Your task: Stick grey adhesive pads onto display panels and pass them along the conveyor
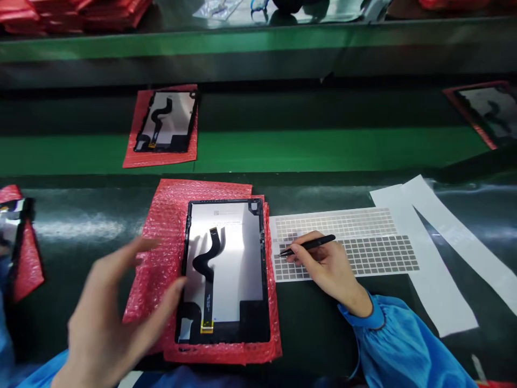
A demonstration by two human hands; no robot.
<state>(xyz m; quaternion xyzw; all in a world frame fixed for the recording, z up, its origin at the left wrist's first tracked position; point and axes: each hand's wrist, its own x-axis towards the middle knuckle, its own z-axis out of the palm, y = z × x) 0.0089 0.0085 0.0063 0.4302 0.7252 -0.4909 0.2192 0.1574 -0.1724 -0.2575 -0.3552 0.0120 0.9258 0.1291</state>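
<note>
A tablet screen panel [234,258] lies back-side up on red bubble wrap [169,215], with a black flex cable [208,264] curving down its middle. My left hand [109,318] hovers open over the wrap at the panel's left edge, fingers spread and slightly blurred. My right hand [327,264] grips black tweezers [309,245], whose tip touches a sheet of small grey sticker squares [363,253] to the right of the panel.
A green conveyor belt [323,148] runs behind, carrying another panel on red wrap [165,126] and one at the far right [487,110]. White backing strips [436,258] lie right of the sticker sheet. A wrapped part [18,242] sits at the left edge.
</note>
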